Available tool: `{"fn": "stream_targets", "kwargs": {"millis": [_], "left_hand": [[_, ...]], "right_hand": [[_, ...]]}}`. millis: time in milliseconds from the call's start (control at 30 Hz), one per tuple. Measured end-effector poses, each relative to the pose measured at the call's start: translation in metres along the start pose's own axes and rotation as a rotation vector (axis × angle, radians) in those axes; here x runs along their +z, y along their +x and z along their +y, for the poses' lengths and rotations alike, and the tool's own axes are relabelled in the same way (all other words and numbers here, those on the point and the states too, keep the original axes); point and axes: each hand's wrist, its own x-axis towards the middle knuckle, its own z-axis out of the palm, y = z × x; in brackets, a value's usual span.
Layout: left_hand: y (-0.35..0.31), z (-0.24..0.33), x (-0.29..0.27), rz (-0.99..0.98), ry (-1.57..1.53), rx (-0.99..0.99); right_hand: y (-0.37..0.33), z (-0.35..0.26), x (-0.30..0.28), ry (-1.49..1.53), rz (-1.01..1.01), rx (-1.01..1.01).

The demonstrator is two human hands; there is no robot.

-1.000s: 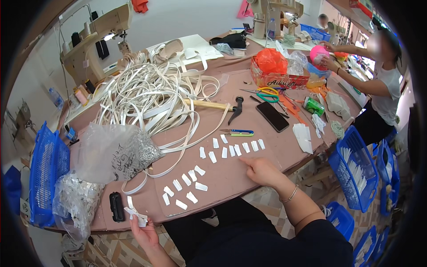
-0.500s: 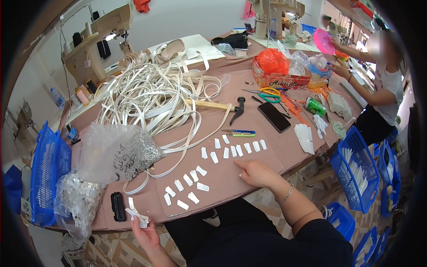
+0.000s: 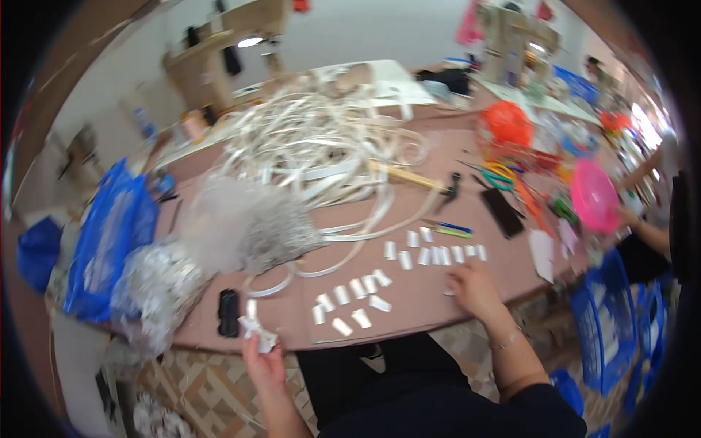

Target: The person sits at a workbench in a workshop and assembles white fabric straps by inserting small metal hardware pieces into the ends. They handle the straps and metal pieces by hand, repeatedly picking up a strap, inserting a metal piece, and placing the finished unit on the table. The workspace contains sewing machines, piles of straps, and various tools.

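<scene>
My left hand (image 3: pixel 267 363) is closed around a few loose white strip pieces (image 3: pixel 264 340) at the table's front edge, beside a black oblong case (image 3: pixel 228 314). My right hand (image 3: pixel 476 290) is palm down low over the tabletop, fingertips just in front of a row of short white pieces (image 3: pixel 437 255). A trace of white shows by its fingertips, but motion blur hides whether they grip it. More short white pieces (image 3: pixel 358 288) lie in a loose group between my hands.
White strapping (image 3: pixel 314 139) heaps at the back; a hammer (image 3: pixel 409 175), snips (image 3: pixel 453 228), scissors (image 3: pixel 500 173) and a phone (image 3: pixel 502 213) lie right of it. Plastic bags (image 3: pixel 248 226) and a blue basket (image 3: pixel 109 248) stand left. At right, another person's hand holds a pink bowl (image 3: pixel 594 197).
The view has swung, shifting the table rightward in the picture. My right hand's outstretched index finger now appears bent down. The other person's pink bowl has come down toward the table's right edge.
</scene>
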Motion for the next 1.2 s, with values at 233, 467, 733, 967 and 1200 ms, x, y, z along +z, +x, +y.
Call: {"fn": "stream_targets", "kwargs": {"millis": [233, 467, 733, 967, 1200], "left_hand": [[0.003, 0.007, 0.008, -0.025, -0.036, 0.043], [-0.015, 0.039, -0.005, 0.085, -0.092, 0.162], [-0.003, 0.040, -0.054, 0.141, -0.177, 0.140], [0.009, 0.045, -0.039, 0.029, -0.101, 0.199], [0.039, 0.062, 0.004, -0.183, -0.026, 0.242]], "right_hand": [[0.093, -0.207, -0.011, 0.398, 0.304, -0.977], [0.252, -0.359, 0.068, -0.501, -0.672, -0.691], [0.242, -0.314, 0.082, -0.626, -0.704, -0.783], [0.250, -0.318, 0.034, 0.375, 0.057, -0.679], [0.214, -0.294, 0.041, -0.328, -0.303, -0.942]]}}
